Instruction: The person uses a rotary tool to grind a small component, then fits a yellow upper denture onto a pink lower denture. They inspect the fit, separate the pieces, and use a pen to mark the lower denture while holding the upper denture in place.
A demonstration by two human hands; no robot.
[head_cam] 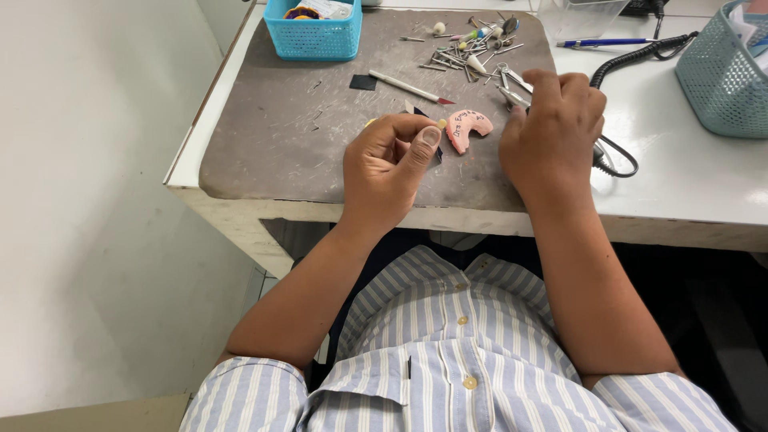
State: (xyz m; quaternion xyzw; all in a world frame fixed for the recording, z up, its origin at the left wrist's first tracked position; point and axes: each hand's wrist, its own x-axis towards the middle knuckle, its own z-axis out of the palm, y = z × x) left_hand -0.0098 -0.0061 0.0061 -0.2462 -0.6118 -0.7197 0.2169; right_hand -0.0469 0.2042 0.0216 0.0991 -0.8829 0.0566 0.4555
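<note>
**Bench entry: hands at the pink dental base**

Holding position over a grey work mat (280, 152) on a white table (688, 192). Left hand (390, 168) curled, thumb pressed toward bent fingers, pinching a small dark piece with a pale tip at its right edge; exact kind of piece cannot be told. Right hand (554, 128) is to the right, back of hand up, fingers closed round a metal handpiece (512, 90) whose silver tip sticks out on the hand's far-left side. A black coiled cord (640, 54) runs from behind that hand toward the far right.

Pink horseshoe-shaped dental base (466, 128) lies flat on the mat between the two hands, just right of the left thumb, dark handwriting on its upper face. It touches neither hand as far as can be seen.

Far of the base: a slim knife with a red tip (408, 86), a small black square (362, 82), and a scatter of metal burs (460, 58). Blue basket (314, 36) at far left of the mat; teal basket (720, 76) at far right; blue pen (604, 42) beside it.
</note>
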